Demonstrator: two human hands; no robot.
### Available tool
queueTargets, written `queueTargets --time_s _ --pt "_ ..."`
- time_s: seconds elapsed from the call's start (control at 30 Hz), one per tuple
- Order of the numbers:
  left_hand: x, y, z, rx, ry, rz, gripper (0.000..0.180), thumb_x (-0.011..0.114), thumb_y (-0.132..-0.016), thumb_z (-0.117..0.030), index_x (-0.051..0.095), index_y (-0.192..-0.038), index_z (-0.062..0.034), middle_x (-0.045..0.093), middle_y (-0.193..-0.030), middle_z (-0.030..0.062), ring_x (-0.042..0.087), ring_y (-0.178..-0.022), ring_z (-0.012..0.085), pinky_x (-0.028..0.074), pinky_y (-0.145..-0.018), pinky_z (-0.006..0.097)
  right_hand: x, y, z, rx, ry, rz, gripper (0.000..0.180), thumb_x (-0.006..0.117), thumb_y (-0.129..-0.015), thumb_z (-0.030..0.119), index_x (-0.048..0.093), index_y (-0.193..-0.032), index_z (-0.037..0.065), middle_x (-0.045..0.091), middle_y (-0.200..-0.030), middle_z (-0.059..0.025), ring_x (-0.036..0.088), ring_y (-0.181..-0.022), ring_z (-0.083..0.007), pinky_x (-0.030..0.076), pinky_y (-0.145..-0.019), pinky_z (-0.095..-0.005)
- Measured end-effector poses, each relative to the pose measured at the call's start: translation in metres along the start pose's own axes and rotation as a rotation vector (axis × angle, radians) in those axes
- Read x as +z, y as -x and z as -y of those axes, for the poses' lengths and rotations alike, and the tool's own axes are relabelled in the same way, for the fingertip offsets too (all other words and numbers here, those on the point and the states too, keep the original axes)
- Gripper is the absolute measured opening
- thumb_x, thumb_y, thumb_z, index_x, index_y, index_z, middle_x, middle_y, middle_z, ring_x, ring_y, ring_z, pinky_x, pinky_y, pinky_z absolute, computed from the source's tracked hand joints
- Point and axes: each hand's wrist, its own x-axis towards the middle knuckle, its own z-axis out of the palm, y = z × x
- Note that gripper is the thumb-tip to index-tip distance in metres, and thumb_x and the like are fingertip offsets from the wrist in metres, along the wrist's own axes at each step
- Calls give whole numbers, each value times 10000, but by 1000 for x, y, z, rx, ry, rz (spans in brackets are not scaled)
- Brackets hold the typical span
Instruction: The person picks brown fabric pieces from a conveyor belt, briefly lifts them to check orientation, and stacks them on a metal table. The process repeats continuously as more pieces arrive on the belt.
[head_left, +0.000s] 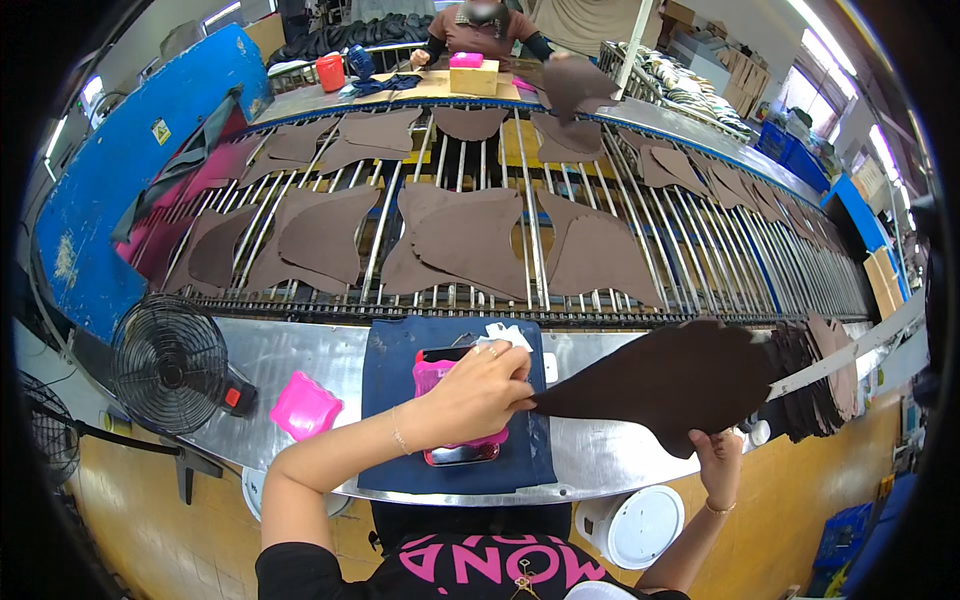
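A dark brown cut panel (660, 385), flat and leaf-shaped, is held up over the metal table, its material either leather or cloth. My left hand (478, 390) pinches its narrow left tip. At the lower right edge, my right hand (718, 462) grips the panel, thumb on the near side. Under my left hand lies a pink tray-like thing (432, 374) with a red rim, partly hidden by the hand and wrist. It rests on a dark blue cloth (385, 440). Just beyond my left fingers is a crumpled white piece (512, 338).
A rod conveyor (535, 250) bearing several brown panels (465, 235) runs across ahead. Opposite, a person (490, 35) holds another panel (578, 88). A black fan (170, 365) and pink dish (305, 405) stand left. Dark panels (800, 375) hang right, beside a pale bar (840, 355).
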Motion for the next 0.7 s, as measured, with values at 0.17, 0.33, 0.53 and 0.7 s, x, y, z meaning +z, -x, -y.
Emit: queueTargets --time_s 0.17,0.33,0.53,0.7 --pt "-27 -67 7 98 124 -352 82 682 -773 -73 623 -777 -16 534 -906 106 530 -884 292 433 -783 378 8 -21 -13 -61 -299 -165 133 643 -901 104 595 -884 -20 593 -778 22 474 -685 -65 420 -614 -228" --pt "-70 -142 10 244 -93 -678 54 667 -773 -42 640 -807 -11 528 -905 109 535 -880 281 433 -782 375 26 -84 55 -251 -478 -595 216 604 -937 203 575 -995 -3 565 -755 16 521 -710 -72 439 -698 -211" --pt "-112 -185 18 283 -646 -685 191 649 -775 -89 682 -962 -85 528 -1063 97 507 -1017 284 427 -855 385 21 -122 40 -145 -359 -335 229 628 -926 242 555 -957 28 538 -656 25 483 -552 -47 393 -513 -186" --pt "-129 -206 28 230 -638 -620 449 624 -853 -186 484 -1276 -137 382 -1300 160 411 -1158 388 338 -974 485 41 -147 66 -119 -655 -233 193 605 -935 214 531 -868 49 551 -606 -2 585 -497 -79 432 -413 -196"
